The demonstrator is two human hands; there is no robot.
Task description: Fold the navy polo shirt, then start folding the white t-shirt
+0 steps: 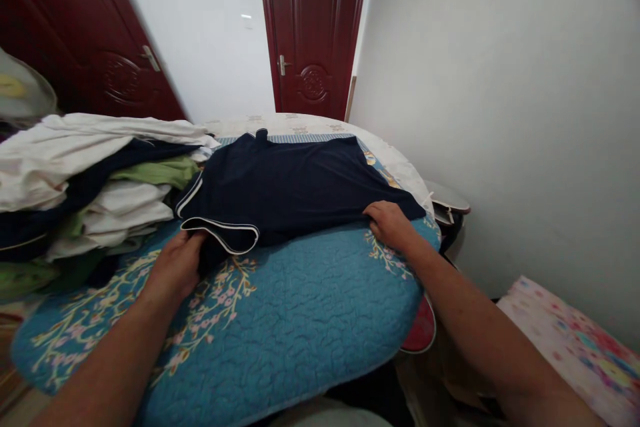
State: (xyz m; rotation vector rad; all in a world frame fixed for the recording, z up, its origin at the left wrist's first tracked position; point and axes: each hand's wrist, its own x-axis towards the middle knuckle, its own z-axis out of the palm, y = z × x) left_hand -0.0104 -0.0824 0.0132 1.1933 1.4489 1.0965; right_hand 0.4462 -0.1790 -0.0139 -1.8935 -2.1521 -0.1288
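Note:
A dark navy shirt with white piping (285, 187) lies spread across a blue quilted cover with a flower print (300, 327). My left hand (177, 265) grips the shirt's near left edge, just under the white-trimmed sleeve, with fingers tucked beneath the cloth. My right hand (390, 221) is closed on the shirt's near right corner, pinching the hem against the cover.
A heap of white, green and dark clothes (85, 180) lies to the left on the cover. Two dark red doors (313, 27) stand behind, a white wall (500, 93) runs close on the right. A floral cloth (575, 340) lies low right.

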